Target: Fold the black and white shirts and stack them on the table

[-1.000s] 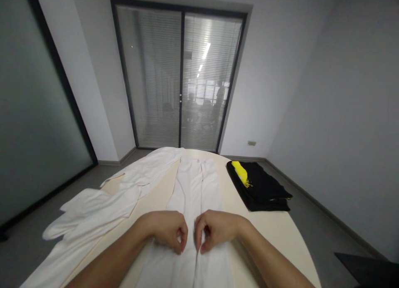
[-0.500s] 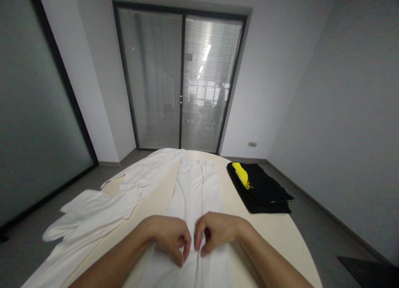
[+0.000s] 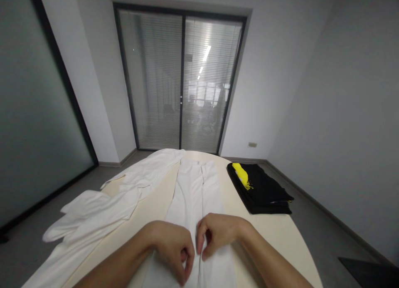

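White trousers point(image 3: 191, 188) lie lengthwise on the table before me, their waist end far off and the lower part running out of view at the near edge. My left hand point(image 3: 176, 250) is closed in a pinch on the cloth near the middle. Just to its right, my right hand point(image 3: 218, 234) also pinches the fabric, beside a lengthwise fold that runs between the hands. Both wrists bend inward, and the fingertips rest low against the trousers. The exact amount of cloth between the fingers is hidden.
Another white garment point(image 3: 102, 207) is spread loosely along the left side, hanging past the table edge. On the right sits a folded black stack point(image 3: 264, 184) with a yellow print. The pale table point(image 3: 274, 238) has a rounded edge. Glass doors point(image 3: 181, 80) stand beyond.
My left hand has slid towards me and slightly right along the trousers. The right hand has barely shifted. The other garments stay where they were.
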Tool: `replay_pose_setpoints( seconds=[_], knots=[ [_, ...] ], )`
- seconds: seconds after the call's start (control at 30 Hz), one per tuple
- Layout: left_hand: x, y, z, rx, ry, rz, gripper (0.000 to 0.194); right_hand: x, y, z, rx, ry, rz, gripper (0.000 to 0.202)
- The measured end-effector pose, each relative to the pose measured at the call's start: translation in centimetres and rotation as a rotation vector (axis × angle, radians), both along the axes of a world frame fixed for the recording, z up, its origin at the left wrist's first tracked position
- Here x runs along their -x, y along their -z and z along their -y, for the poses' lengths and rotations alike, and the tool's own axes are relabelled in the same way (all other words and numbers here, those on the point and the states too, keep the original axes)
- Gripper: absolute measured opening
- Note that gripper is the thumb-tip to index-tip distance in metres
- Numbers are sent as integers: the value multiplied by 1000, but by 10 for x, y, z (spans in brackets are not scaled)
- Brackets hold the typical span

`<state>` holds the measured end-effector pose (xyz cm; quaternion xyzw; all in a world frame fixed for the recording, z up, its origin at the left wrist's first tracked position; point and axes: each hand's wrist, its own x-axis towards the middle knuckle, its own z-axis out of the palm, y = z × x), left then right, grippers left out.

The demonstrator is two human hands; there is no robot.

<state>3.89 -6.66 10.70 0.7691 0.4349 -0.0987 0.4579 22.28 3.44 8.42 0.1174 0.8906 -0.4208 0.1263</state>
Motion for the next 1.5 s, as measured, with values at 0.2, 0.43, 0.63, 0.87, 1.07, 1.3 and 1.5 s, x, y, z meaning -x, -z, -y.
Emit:
replay_pose_setpoints(
  seconds=[0.2,0.43,0.63,0.87,1.07,1.3,1.5],
  knots=[
    [-2,2,5,-74,-44,-169,27,-1,-2,1,7,18,20,34],
    [-6,-1,6,2,37,-30,12,-2,3,-2,0,4,18,34],
    [-4,2,2,67,-19,27,21,-1,2,-2,22,-5,6,31],
    [9,1,-7,-129,-313,91,21,-1,0,4,8,45,-1,32],
    [25,31,-24,-884,-468,-70,30,0,-2,9,47,23,-10,26],
    [49,70,-40,-877,-523,-109,50,9,2,9,-174,106,-249,46],
    [47,57,-40,-970,-550,-159,44,16,5,13,-95,29,-59,57]
  ],
)
